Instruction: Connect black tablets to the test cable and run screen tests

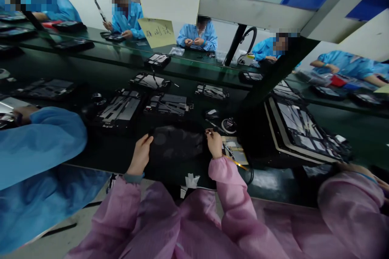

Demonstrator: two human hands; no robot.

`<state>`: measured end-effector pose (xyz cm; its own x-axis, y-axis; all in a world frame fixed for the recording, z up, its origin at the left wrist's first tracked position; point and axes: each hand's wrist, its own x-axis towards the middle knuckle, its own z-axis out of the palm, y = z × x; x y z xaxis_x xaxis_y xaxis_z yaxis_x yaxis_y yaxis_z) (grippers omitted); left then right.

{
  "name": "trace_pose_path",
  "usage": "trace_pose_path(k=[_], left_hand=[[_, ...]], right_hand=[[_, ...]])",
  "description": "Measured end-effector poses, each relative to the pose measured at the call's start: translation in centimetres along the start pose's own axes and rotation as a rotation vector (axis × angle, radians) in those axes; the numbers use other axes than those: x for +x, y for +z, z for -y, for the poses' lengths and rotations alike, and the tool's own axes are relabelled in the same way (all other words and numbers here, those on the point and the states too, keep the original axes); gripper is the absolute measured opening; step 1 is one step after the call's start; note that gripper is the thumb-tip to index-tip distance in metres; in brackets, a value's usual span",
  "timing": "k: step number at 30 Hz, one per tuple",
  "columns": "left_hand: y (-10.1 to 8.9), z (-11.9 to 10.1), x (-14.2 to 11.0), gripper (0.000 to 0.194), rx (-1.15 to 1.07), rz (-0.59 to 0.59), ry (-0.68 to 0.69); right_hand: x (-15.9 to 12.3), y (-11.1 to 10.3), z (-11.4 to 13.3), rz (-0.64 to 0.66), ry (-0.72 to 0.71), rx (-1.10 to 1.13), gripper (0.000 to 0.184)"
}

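In the head view, your left hand [140, 154] grasps the left edge of a flat, black, rectangular panel [178, 141], thumb uppermost. Your right hand [214, 143] has its fingertips bent together and appears to pinch the panel's upper right edge; the exact contact is too dark to confirm. The panel is directly in front of you, over the near side of the dark green, glossy tabletop [267, 180]; whether it touches the surface cannot be told. Edge contact is judged correct, as it leaves the broad face free of fingers. Even pressure from both sides is advised, with no twisting, since a thin panel could flex. Clearance on the right is limited: a yellowish, rectangular plate [240, 156] is just beside your right wrist, and a round, pale-rimmed metal item [229, 125] sits beyond that hand. Mind also the opened, black-and-silver flat device [168, 104] behind the panel; a level hold is recommended to avoid knocking its exposed parts.
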<state>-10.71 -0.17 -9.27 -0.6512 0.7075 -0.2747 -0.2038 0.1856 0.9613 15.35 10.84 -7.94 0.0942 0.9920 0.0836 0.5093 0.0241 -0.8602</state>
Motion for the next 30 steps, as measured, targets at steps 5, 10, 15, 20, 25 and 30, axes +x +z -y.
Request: trace_pose_path(k=[5, 10, 15, 20, 25, 30], left_hand=[[-1.5, 1.4, -0.9, 0.058, 0.469, 0.086, 0.323], [-3.9, 2.3, -3.1, 0.066, 0.756, 0.379, 0.437], [-4.9, 1.8, -3.1, 0.079, 0.983, 0.617, 0.452], [-5.3, 0.7, -1.2, 0.078, 1.124, 0.7, 0.446], [-0.9, -2.5, -3.1, 0.063, 1.101, 0.619, 0.818], [12.4, -3.8, -8.2, 0.023, 0.915, 0.982, 1.162]], right_hand=[[-1.6, -0.3, -0.7, -0.004, -0.046, -0.191, 0.023], [-3.4, -1.1, -1.1, 0.001, -0.087, -0.261, 0.026], [-6.5, -1.9, -2.1, -0.031, -0.086, -0.265, 0.036], [-8.2, -2.4, -2.8, -0.079, 0.005, -0.134, 0.037], [-7.7, -4.8, -3.3, -0.094, 0.11, 0.153, 0.035], [-7.5, -7.9, -4.1, -0.111, 0.125, 0.187, 0.032]])
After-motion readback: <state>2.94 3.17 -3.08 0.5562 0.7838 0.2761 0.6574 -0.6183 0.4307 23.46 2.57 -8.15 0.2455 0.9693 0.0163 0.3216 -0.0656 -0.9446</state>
